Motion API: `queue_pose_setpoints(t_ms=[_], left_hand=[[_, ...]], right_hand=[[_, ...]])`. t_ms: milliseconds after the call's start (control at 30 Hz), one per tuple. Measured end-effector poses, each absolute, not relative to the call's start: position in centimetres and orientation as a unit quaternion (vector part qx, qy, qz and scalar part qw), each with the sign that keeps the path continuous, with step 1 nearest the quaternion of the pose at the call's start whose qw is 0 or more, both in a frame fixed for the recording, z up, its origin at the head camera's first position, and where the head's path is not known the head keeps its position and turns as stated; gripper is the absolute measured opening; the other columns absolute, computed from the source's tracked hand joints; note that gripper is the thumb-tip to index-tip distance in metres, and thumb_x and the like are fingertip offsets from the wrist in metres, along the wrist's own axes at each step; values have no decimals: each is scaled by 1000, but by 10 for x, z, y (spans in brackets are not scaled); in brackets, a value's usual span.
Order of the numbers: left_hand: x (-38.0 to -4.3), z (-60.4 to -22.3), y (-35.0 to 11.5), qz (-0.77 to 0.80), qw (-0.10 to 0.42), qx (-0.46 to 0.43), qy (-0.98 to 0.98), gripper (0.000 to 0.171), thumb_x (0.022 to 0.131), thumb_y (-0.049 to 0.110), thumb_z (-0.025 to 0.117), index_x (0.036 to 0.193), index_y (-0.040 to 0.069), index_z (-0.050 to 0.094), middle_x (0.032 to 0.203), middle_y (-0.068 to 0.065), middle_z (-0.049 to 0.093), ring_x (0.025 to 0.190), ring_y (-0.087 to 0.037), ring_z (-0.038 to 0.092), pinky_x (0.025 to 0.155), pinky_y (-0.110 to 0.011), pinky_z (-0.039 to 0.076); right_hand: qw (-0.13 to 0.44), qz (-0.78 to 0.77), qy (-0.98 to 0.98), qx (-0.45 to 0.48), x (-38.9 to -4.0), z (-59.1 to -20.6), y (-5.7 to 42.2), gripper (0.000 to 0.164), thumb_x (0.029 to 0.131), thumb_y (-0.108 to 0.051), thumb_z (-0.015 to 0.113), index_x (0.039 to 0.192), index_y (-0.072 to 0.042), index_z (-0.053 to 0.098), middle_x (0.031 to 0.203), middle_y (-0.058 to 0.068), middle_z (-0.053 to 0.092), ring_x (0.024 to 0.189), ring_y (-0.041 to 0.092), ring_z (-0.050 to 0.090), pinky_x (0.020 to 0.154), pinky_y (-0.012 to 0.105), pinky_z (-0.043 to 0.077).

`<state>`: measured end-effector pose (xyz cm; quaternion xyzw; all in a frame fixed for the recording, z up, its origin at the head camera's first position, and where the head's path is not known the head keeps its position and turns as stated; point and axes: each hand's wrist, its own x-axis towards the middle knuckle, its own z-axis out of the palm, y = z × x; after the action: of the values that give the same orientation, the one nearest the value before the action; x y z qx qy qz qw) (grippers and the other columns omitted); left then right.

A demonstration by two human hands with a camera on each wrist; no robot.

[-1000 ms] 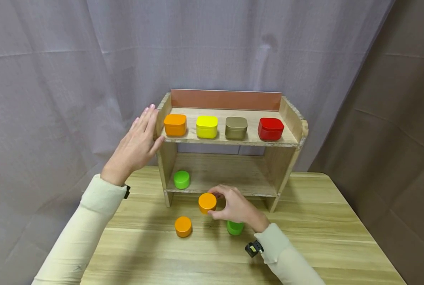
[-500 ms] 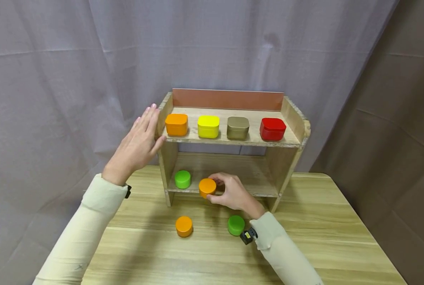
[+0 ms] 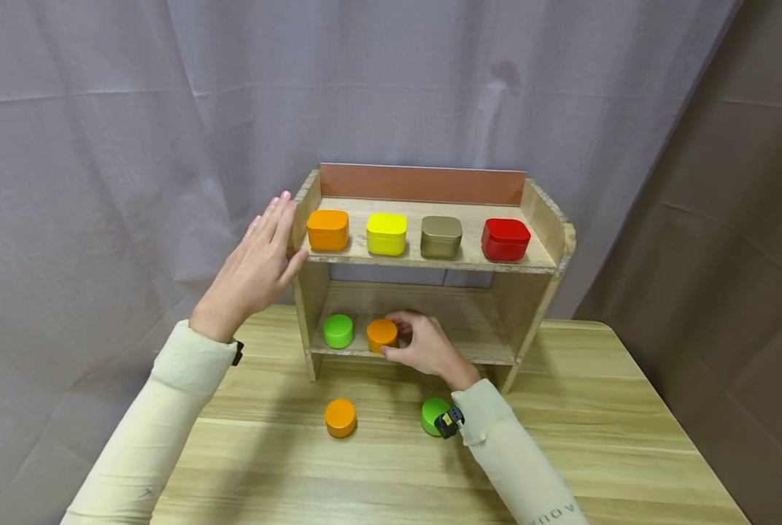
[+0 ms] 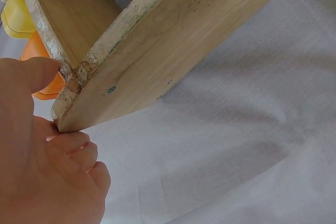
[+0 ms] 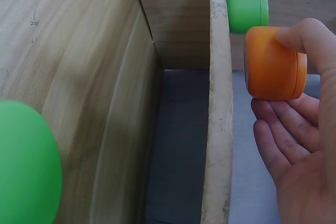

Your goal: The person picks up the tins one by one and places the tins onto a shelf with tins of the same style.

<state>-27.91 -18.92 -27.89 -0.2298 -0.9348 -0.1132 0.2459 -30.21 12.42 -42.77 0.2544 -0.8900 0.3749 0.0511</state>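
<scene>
My right hand [image 3: 426,346] pinches a round orange tin [image 3: 381,335] between thumb and fingers at the front of the lower shelf. In the right wrist view the thumb lies on the orange tin [image 5: 273,64] and fingers are below it. A light green round tin [image 3: 338,331] stands just left of it on that shelf. My left hand [image 3: 249,266] rests against the left side of the wooden shelf unit [image 3: 424,267], fingers straight. In the left wrist view the left thumb [image 4: 39,72] touches the front edge near the corner.
On the top shelf stand squarish tins: orange [image 3: 327,230], yellow [image 3: 386,234], olive [image 3: 440,237] and red [image 3: 505,239]. Another orange round tin [image 3: 341,418] and a darker green round tin [image 3: 432,416] stand on the table [image 3: 286,467], the green one partly behind the wrist camera.
My right hand has lifted the orange tin from in front of the unit up and forward to the lower shelf, beside the light green tin. The left hand stays on the unit's side.
</scene>
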Motion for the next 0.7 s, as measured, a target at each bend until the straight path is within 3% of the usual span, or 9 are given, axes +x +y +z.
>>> queue_pose_setpoints(t_ms=[700], left_hand=[[-278,-279,-189,-114,247,-229,-934,77,112,34,50,169,-1,11,178,-19,8,166,-38,12,134,-59,18]], right_hand=[[29,367,-900,232,-312,-435,121,62,90,-26,85,143,-4,64,139,16,70,120,31,71,103,44,60]])
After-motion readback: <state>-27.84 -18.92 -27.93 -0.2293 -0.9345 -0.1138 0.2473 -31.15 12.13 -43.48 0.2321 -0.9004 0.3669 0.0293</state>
